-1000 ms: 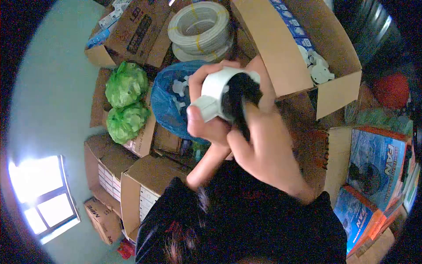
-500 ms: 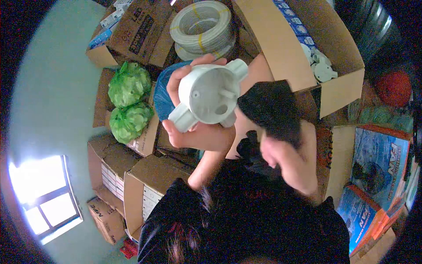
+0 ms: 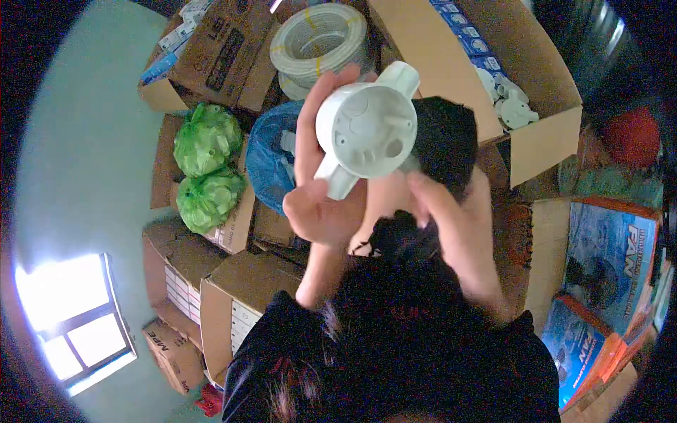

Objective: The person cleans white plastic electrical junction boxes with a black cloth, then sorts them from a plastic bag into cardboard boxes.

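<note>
- The left hand (image 3: 321,190) is closed around a white round junction box (image 3: 367,130). The thumb runs up its left side and the fingers wrap behind it, which leaves the open mouth uncovered.
- The junction box is raised in front of the chest with its open mouth tilted toward the camera, so the floor inside and the small posts show. One spout points up and to the right, and another points down toward the left palm.
- The right hand (image 3: 458,233) sits just right of the left hand and a little lower. It is closed on a black cloth (image 3: 444,141), with the thumb reaching up toward the lower rim of the junction box.
- The cloth is bunched against the right side and back of the junction box and touches it. More of the cloth hangs down between the two wrists.
- Just beyond the left hand, a blue bag (image 3: 264,162) lies open with white parts inside, within easy reach.
- Left of the blue bag, two knotted green bags (image 3: 204,137) rest on cartons (image 3: 233,303).
- Beyond the junction box there is a cable coil (image 3: 317,39).
- Beyond the right hand, an open carton (image 3: 543,134) holds loose white fittings (image 3: 511,102) like the one in hand.
- Far out to the right of the right hand are fan boxes (image 3: 610,254).
- Far out to the left of the left hand is a bright window (image 3: 70,317).
</note>
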